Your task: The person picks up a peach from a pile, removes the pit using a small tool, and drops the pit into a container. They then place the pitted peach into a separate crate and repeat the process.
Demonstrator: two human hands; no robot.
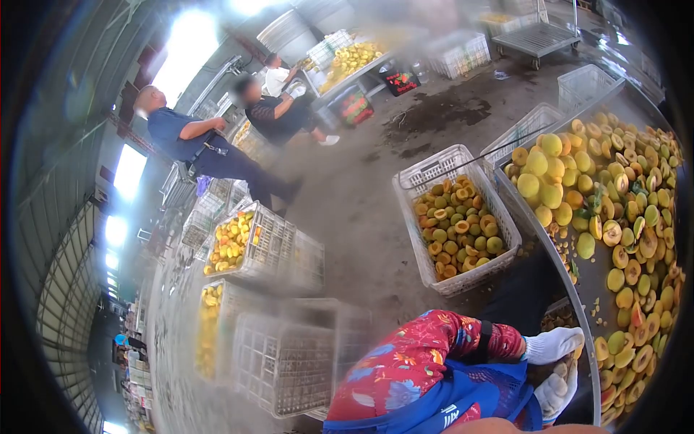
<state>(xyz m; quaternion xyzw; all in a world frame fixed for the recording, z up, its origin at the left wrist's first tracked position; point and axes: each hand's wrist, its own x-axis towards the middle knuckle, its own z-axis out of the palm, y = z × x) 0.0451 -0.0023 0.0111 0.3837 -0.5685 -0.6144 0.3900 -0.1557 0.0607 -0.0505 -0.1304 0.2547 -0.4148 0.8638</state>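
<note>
Both my hands wear white knitted gloves and are close together at the near edge of a metal table (589, 347). My left hand (553, 346), below a red floral sleeve, is closed with its fingers bent toward the table rim. A small yellowish bit shows at its fingertips, too small to name. Just below it, my right hand (555, 393) has its fingers curled up toward the left one; what it holds, if anything, is hidden. Halved yellow peaches (636, 275) with brown hollows cover the tabletop. Whole yellow peaches (542, 177) are heaped at its far end.
A white plastic crate (470, 286) of halved fruit stands on the floor beside the table. More fruit crates (271, 246) and a stacked crate (285, 362) are to the left. One person (188, 137) stands; two others (271, 108) are near another fruit table. A flat cart (538, 40) stands behind.
</note>
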